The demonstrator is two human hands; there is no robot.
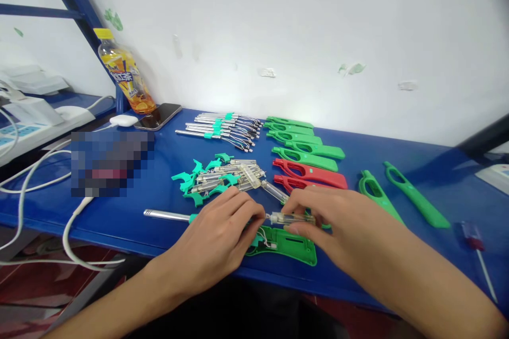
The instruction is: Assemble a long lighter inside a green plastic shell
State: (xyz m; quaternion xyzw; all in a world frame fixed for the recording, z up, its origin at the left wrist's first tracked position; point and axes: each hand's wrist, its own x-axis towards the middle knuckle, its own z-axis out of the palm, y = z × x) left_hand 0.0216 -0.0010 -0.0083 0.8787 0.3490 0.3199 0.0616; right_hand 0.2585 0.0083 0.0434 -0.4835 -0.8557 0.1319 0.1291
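My right hand (322, 212) pinches a clear lighter fuel tank (292, 218) between thumb and fingers, its valve end towards the left. My left hand (226, 222) is closed, its fingertips beside that valve end; what they grip is hidden. Under both hands lies an open green lighter half-shell (296, 246) with white wires and a teal part inside. From beneath my left hand a metal lighter tube (167, 215) sticks out to the left. Just beyond my hands is a pile of clear tanks and teal triggers (217, 183).
Metal tubes with wires (217, 130) lie in a row at the back. Green shells (304, 159) and red shells (318, 174) are right of them. A screwdriver (479, 254) lies far right. A drink bottle (127, 74), a phone (159, 116) and white cables (66, 222) are on the left.
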